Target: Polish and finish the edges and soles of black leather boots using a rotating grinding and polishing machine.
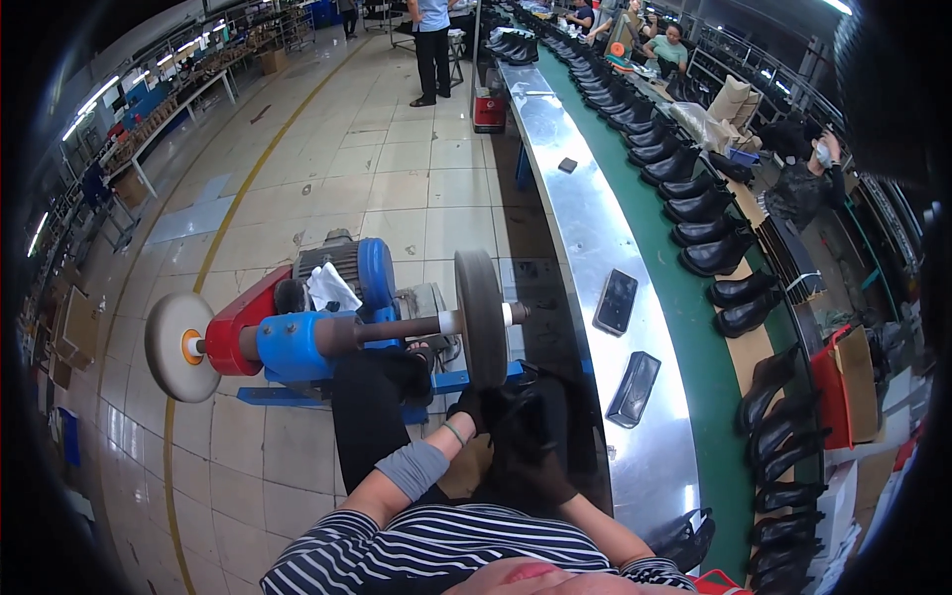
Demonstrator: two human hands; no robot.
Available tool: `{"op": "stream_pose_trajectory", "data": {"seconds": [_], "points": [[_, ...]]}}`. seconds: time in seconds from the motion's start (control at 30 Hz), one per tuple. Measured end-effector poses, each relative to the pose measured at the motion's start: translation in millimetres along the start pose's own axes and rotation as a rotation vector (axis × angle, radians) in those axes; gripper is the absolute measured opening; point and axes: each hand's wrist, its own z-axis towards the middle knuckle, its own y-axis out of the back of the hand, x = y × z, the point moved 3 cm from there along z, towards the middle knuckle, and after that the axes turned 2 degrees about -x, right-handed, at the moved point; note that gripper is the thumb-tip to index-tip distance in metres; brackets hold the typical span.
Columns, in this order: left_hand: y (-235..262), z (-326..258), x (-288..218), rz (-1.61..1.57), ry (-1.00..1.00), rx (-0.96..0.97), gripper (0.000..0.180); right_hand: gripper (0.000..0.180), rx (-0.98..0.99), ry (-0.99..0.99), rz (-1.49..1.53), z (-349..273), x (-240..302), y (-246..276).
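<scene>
In front of my lap, a black shoe (524,412) is held just below the dark buffing wheel (480,317); blur and dark trousers behind it make its outline hard to read. My left hand (472,405), in a dark glove, grips the side nearest the wheel. From below, my right hand (543,476), also dark-gloved, is closed on the shoe's near part. Whether shoe and wheel touch is hidden. The wheel sits on a shaft from a blue and red machine (297,342), which carries a pale round wheel (180,347) at its left end.
On my right runs a metal ledge (585,228) with a phone (617,301) and a black case (634,389). Beyond it, a green conveyor (684,327) carries rows of black shoes (716,248). A white cloth (332,288) lies on the machine. People stand and sit farther off.
</scene>
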Motion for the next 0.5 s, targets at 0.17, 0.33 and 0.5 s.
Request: {"op": "stream_pose_trajectory", "data": {"seconds": [0.17,0.33,0.5], "points": [[-19.9,-10.3,-53.1,-0.825,0.061,0.251,0.038,0.044,-0.043,-0.543,1.324,33.1,-1.3,-15.4],[-11.8,-1.1,-74.9,-0.653,0.116,0.081,0.055,0.042,0.005,-0.616,1.485,57.7,-20.8,-43.1],[-26.6,-23.3,-62.1,-0.754,0.065,0.207,0.056,0.058,-0.109,-0.601,1.027,-0.4,-81.5,-17.7]]}}
